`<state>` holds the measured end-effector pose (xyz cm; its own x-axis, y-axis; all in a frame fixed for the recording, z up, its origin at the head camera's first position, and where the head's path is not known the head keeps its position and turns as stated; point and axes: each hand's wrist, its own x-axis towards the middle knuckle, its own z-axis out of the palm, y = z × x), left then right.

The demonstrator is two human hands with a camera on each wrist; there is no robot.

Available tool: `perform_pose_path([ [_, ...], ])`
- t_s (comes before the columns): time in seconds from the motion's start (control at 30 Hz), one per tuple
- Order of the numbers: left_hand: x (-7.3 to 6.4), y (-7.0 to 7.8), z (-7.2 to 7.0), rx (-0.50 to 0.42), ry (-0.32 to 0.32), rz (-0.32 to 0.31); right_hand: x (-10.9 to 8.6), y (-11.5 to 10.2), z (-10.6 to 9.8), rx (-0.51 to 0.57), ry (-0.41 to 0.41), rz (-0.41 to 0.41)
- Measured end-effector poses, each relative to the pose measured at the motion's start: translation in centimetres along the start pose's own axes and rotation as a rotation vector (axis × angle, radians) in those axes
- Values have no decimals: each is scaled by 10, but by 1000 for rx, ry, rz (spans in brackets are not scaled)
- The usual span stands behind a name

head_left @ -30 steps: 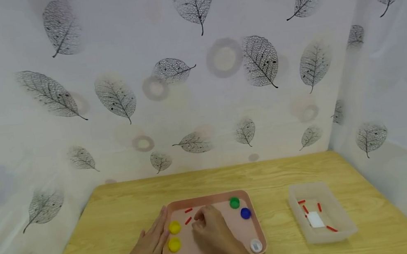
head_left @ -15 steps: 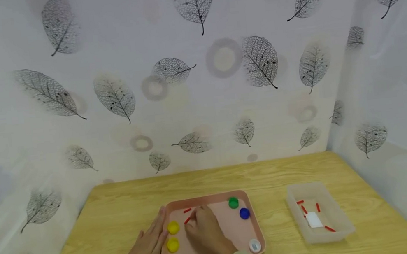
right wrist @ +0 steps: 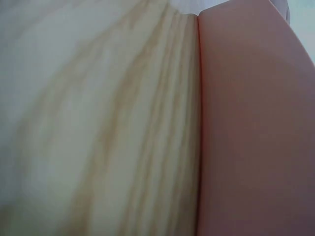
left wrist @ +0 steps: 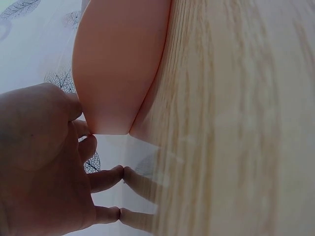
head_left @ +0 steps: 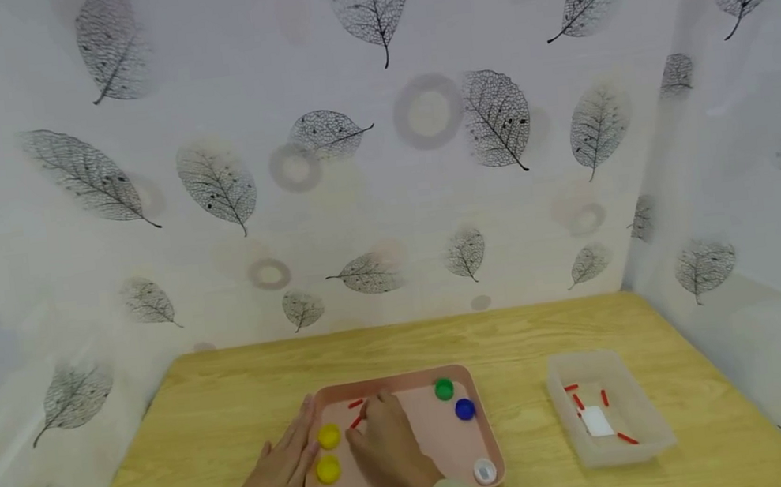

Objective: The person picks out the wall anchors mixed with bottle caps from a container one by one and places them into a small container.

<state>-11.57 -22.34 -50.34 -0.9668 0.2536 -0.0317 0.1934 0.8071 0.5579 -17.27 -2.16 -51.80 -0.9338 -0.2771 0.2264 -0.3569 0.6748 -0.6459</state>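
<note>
A pink tray (head_left: 442, 460) lies on the wooden table, and inside it are two thin red sticks, the upper stick (head_left: 356, 403) and the lower stick (head_left: 355, 422). My right hand (head_left: 386, 438) reaches over the tray with curled fingers, thumb and index right at the lower stick. Its fingertips are partly hidden, so I cannot tell whether they pinch anything. My left hand (head_left: 274, 470) rests along the tray's left side, fingers extended; in the left wrist view some fingertips meet the tray wall (left wrist: 118, 64). Two round yellow caps, an upper cap (head_left: 328, 436) and a lower cap (head_left: 328, 469), sit beside it.
Along the tray's right side are a green cap (head_left: 444, 389), a blue cap (head_left: 465, 409) and a round white piece (head_left: 484, 472). A translucent bin (head_left: 636, 408) to the right holds several red sticks and a white card (head_left: 597, 421). Leaf-patterned cloth (head_left: 385, 196) surrounds the table.
My right hand has moved left and slightly up within the tray, bringing its fingers to the lower red stick. My left hand stays at the tray's side.
</note>
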Motion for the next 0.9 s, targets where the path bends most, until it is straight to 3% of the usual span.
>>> perform_pose_path([
  [0.47,-2,-3,1,19,20,3,0,-5,4,-62,-17,9],
  [0.7,-2,1,0,2,7,-3,-3,-4,-1,-22,-69,45],
  [0.9,-1,3,0,-7,-1,-11,-6,-1,-6,5,-50,7],
])
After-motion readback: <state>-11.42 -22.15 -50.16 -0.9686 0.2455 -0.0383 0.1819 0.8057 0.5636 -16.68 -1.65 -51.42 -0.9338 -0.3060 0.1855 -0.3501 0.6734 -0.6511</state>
